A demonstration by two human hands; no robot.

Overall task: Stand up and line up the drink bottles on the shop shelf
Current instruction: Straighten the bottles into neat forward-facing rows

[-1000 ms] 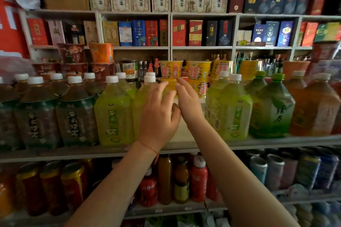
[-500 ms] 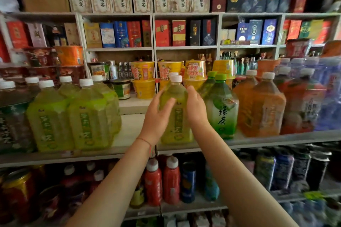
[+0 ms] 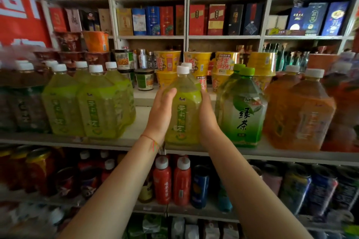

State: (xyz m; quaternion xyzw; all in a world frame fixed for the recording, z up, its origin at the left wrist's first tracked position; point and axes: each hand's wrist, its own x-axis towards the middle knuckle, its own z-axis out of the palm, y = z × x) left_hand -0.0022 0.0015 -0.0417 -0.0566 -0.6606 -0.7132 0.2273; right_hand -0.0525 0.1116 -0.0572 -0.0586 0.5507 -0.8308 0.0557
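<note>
A yellow-green tea bottle [image 3: 182, 114] with a white cap stands upright near the front of the shelf [image 3: 116, 140]. My left hand [image 3: 160, 116] holds its left side and my right hand [image 3: 208, 122] holds its right side, so it is clasped between them. A second white cap [image 3: 188, 64] shows right behind it. A group of matching yellow-green bottles [image 3: 97, 108] stands to the left across a gap. A green tea bottle [image 3: 242, 110] with a green cap stands close on the right, almost against my right hand.
Orange tea bottles [image 3: 299, 114] fill the shelf's right end and dark tea bottles [image 3: 19, 106] its left end. Yellow noodle cups [image 3: 168, 60] and jars [image 3: 144, 80] sit on a raised ledge behind. Red bottles [image 3: 181, 180] and cans crowd the shelf below.
My hands left the bare gap in the row and moved right onto the yellow-green bottle beside the green tea. They have kept hold of it for the last half second.
</note>
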